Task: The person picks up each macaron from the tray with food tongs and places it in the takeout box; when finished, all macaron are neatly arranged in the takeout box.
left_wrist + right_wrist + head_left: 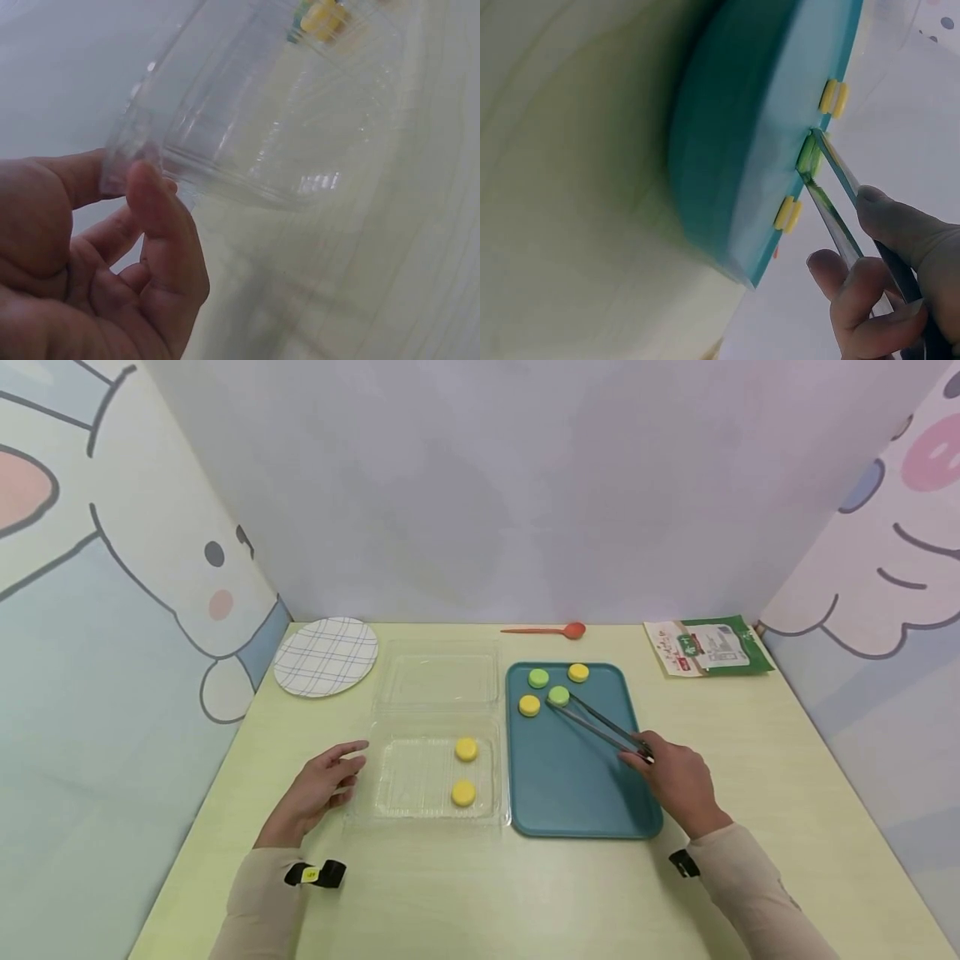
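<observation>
My right hand [681, 783] grips metal tongs [600, 727] over the blue tray [577, 793]. The tongs' tips stand on either side of a green macaron [558, 696]. Around it on the tray lie another green macaron [538, 678] and two yellow ones, one at the back [578, 672], one to the left [529, 706]. At the left, my left hand [135, 240] pinches the rim of a clear plastic box [247, 150] between thumb and finger. Two yellow macarons [466, 749] sit in the box's right side, its lid [438, 681] folded open behind.
A checked round plate [326, 657] lies at the back left of the table. Along the back edge rests a red spoon [551, 631]. A green and white packet [708, 647] lies at the back right. Walls [487, 493] enclose the table behind and at both sides.
</observation>
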The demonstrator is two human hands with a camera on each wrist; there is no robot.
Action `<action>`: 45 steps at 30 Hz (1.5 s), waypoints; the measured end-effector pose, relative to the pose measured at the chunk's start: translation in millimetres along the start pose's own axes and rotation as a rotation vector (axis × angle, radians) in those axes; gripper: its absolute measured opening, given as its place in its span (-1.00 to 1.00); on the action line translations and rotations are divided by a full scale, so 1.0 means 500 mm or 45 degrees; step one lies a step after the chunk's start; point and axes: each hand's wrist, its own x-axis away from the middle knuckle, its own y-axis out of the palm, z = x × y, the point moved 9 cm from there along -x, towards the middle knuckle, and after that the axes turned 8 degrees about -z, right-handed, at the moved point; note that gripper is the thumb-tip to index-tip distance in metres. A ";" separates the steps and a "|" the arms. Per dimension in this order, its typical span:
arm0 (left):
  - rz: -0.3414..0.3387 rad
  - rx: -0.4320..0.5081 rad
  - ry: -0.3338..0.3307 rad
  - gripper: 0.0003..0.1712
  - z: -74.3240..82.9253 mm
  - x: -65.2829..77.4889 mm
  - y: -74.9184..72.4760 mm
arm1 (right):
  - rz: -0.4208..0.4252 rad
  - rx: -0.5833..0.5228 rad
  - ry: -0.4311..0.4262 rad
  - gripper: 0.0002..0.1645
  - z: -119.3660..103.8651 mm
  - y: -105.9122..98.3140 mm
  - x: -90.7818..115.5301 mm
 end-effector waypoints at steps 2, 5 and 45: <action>0.002 0.004 -0.006 -0.38 -0.002 0.000 0.000 | -0.008 -0.004 0.005 -0.52 0.001 0.001 0.000; 0.003 0.007 -0.016 -0.38 -0.004 0.001 -0.001 | -0.014 -0.009 0.010 -0.52 0.002 0.001 -0.001; 0.012 -0.024 -0.009 -0.38 0.002 0.001 0.000 | 0.148 -0.026 -0.203 -0.51 -0.094 -0.054 0.018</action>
